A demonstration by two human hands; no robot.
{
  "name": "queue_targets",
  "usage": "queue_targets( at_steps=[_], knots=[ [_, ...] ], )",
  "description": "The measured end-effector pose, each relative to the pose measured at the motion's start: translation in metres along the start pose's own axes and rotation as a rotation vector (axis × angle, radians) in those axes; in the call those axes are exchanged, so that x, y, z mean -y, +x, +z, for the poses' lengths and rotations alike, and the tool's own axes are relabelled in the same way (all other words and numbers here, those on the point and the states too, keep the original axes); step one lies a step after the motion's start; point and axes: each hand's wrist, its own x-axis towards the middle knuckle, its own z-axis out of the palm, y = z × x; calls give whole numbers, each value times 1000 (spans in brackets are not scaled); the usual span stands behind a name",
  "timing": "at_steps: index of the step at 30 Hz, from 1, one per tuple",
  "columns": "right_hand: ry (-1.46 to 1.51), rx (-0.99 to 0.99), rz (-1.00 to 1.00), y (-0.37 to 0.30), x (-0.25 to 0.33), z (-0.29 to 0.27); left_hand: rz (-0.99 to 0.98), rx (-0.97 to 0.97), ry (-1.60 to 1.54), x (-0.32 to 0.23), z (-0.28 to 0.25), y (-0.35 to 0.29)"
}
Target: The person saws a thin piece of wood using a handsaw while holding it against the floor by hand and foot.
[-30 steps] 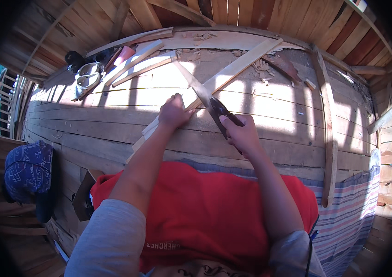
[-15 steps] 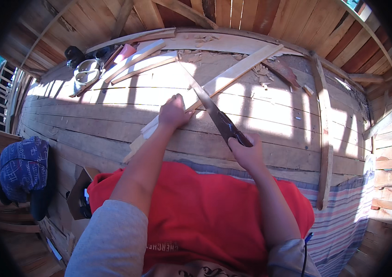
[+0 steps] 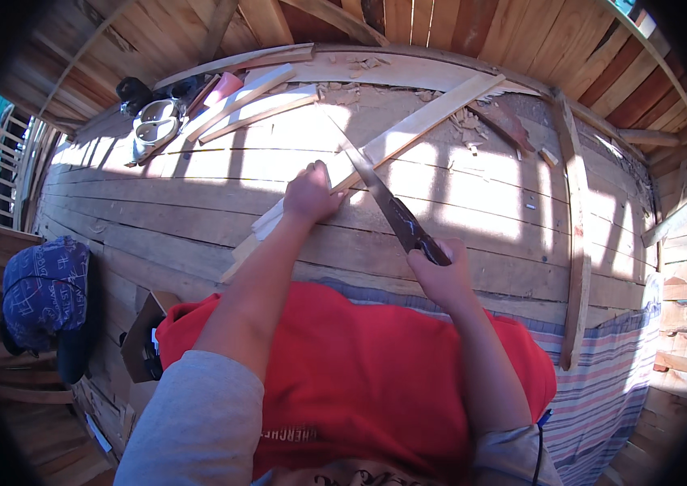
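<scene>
A long pale wooden plank (image 3: 432, 121) lies aslant across the floor, its far end to the right. My left hand (image 3: 311, 194) is closed over the plank's nearer part, pressing it down. In my right hand (image 3: 446, 277) is the dark handle of a handsaw (image 3: 382, 194). The saw's blade crosses the plank just right of my left hand, its tip pointing away from me. Glare hides how deep the teeth sit in the wood. Under the plank's near end, another strip of wood (image 3: 240, 257) shows.
Two cut boards (image 3: 266, 107), a white divided tray (image 3: 155, 125) and a pink item (image 3: 226, 86) lie at the far left. Wood scraps (image 3: 466, 125) litter the far side. A beam (image 3: 576, 243) stretches along the right, by a striped cloth (image 3: 602, 389). A blue patterned cap (image 3: 48, 283) rests left.
The saw and my right hand have drawn back a little toward me along the cut. My left hand keeps its place on the plank. The whole view has shifted slightly.
</scene>
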Motion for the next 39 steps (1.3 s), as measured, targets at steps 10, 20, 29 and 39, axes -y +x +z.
queue_targets(
  at_steps=[10,20,29,39],
  knots=[
    [70,-5,197,-10,45,-49,47,-43,-13,-1,6,1],
    [-29,32,51,-35,3,-58,57,-92,2,-3,4,0],
    [-139,91,-23,-7,34,-13,10,-26,-17,-5,-4,0],
    [-83,19,99,-3,29,-37,-119,83,-64,-5,-13,14]
  ],
)
